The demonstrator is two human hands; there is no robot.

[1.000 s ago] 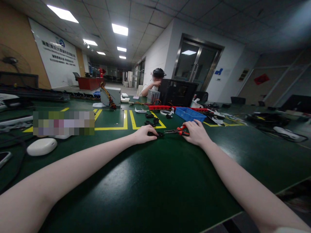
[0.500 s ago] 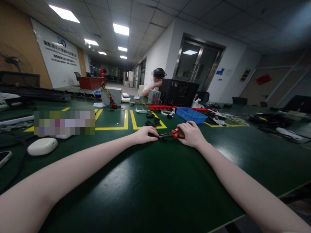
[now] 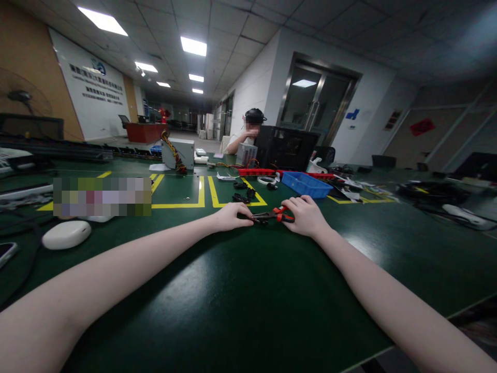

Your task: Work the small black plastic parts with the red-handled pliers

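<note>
Both my arms reach out over the green table (image 3: pixel 240 300). My right hand (image 3: pixel 306 216) is closed round the red handles of a pair of pliers (image 3: pixel 272 214), whose jaws point left. My left hand (image 3: pixel 230 216) is closed on a small black part (image 3: pixel 247 215) lying on the table. The plier jaws meet that part right beside my left fingertips. Most of the black part is hidden under my fingers.
More small black parts (image 3: pixel 241 197) lie just beyond, inside yellow floor-tape lines. A blue bin (image 3: pixel 305 184), a red tray (image 3: pixel 255 172) and a black computer case (image 3: pixel 285 149) stand farther back, where another person sits. A white oval object (image 3: pixel 67 234) lies at the left.
My right hand has carried the pliers leftward, so their jaws now reach the black part under my left fingers. My left hand has stayed in place.
</note>
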